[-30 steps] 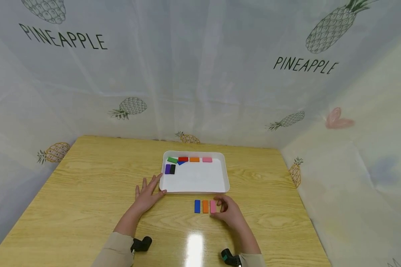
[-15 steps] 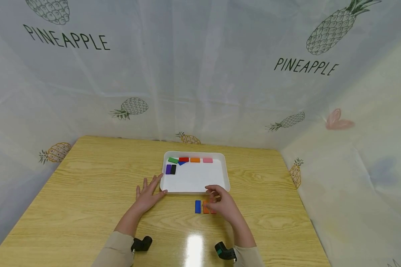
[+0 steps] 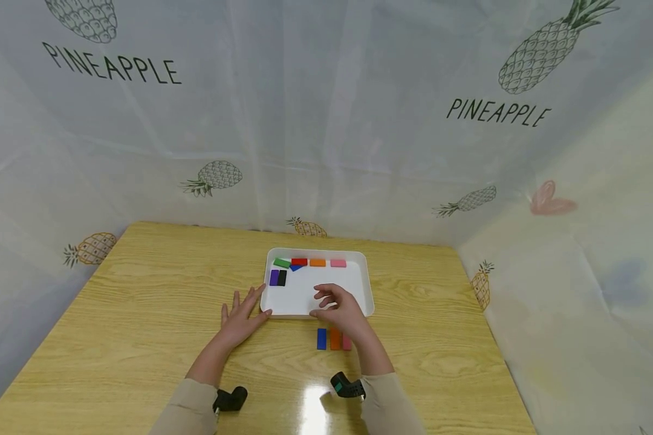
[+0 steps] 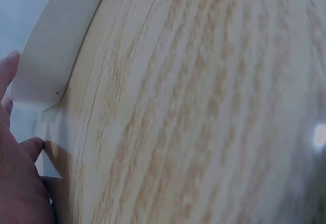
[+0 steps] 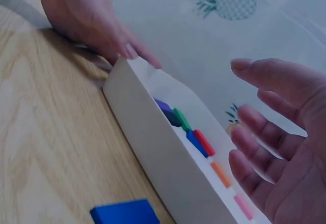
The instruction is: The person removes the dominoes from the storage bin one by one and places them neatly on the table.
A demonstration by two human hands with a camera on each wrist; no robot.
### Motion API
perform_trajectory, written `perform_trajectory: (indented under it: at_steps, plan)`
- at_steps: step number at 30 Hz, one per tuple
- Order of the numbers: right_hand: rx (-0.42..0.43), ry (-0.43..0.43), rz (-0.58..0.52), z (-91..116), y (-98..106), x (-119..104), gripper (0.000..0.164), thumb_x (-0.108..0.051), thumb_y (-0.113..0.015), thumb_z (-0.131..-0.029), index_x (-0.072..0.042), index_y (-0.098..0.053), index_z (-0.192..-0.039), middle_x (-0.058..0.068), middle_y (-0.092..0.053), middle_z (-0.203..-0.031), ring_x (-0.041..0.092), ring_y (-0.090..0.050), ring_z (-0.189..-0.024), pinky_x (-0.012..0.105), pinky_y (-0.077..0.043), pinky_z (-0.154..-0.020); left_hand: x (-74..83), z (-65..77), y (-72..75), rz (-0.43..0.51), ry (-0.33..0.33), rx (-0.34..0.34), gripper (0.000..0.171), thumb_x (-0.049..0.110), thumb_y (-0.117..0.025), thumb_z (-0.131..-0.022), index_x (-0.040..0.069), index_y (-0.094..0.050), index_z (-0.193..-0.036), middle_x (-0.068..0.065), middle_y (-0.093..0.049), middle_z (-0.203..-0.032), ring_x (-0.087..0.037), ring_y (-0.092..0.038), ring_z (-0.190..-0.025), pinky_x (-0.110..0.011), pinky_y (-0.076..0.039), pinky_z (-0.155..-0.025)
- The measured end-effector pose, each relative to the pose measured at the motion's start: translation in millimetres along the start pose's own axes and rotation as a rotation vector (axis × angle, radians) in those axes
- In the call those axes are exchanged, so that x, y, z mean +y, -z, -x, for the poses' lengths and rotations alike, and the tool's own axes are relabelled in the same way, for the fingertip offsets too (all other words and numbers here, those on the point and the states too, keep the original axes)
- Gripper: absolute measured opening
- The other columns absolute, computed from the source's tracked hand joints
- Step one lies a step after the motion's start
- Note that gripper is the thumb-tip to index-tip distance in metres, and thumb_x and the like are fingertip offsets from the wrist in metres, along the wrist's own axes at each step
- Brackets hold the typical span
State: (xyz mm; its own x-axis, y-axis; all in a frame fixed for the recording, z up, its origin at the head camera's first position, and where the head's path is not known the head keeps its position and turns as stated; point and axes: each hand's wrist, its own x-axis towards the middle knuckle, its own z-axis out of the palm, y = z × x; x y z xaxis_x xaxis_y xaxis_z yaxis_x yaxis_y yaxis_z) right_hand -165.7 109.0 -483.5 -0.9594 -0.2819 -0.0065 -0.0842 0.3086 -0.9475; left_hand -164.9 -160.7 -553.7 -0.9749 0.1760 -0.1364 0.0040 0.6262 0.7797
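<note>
White tray (image 3: 294, 302) at lower centre of head view, 7 blocks inside: purple block (image 3: 274, 277) beside black block (image 3: 282, 278) at its left, green block (image 3: 282, 263), red block (image 3: 299, 261) overlapping blue block (image 3: 296, 267), orange block (image 3: 318, 263) and pink block (image 3: 338, 263) along the top. Left hand (image 3: 238, 325) at the tray's left end, fingers spread, fingertip and thumb touching it; right hand (image 3: 345, 309) above the tray's lower right, fingers loosely bent, thumb apart from them. On the wooden table (image 3: 441, 338), just below the tray, 3 more: loose blue block (image 3: 321, 339), loose orange block (image 3: 335, 339), loose pink block (image 3: 346, 343).
</note>
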Motion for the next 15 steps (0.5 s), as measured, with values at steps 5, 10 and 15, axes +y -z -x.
perform_trajectory:
  at_steps: [5, 10, 15]
  plan:
    - [-0.001, -0.025, -0.030, -19.5, -6.6, 3.6, 0.047, -0.005, -0.076, -0.084, -0.003, -0.059, -0.128, 0.021, -0.061, -0.114, 0.026, -0.059, -0.092, 0.029, -0.052, -0.076, -0.6, 0.0, 0.8, -0.006, -0.004, -0.006, 0.075, 0.047, -0.056, -0.097, 0.024, -0.018, -0.158, -0.020, -0.009, -0.161, -0.041, 0.021, -0.142, -0.063, 0.021, -0.104]
    - [0.001, -0.050, -0.029, -34.8, -11.5, 4.3, 0.046, -0.007, -0.076, -0.085, -0.007, -0.060, -0.128, 0.020, -0.061, -0.116, 0.024, -0.058, -0.093, 0.027, -0.053, -0.074, -0.3, 0.2, 0.7, -0.008, -0.009, 0.001, 0.074, 0.045, -0.056, -0.097, 0.023, -0.020, -0.157, -0.021, -0.009, -0.160, -0.043, 0.020, -0.142, -0.063, 0.021, -0.104]
    - [0.013, -0.087, 0.008, -50.7, -17.1, 6.8, 0.045, -0.009, -0.077, -0.084, -0.008, -0.061, -0.127, 0.016, -0.062, -0.116, 0.021, -0.058, -0.092, 0.027, -0.053, -0.076, -1.2, 0.6, -0.7, 0.004, -0.013, 0.016, 0.074, 0.044, -0.058, -0.096, 0.022, -0.023, -0.157, -0.023, -0.012, -0.159, -0.045, 0.018, -0.142, -0.065, 0.020, -0.104]
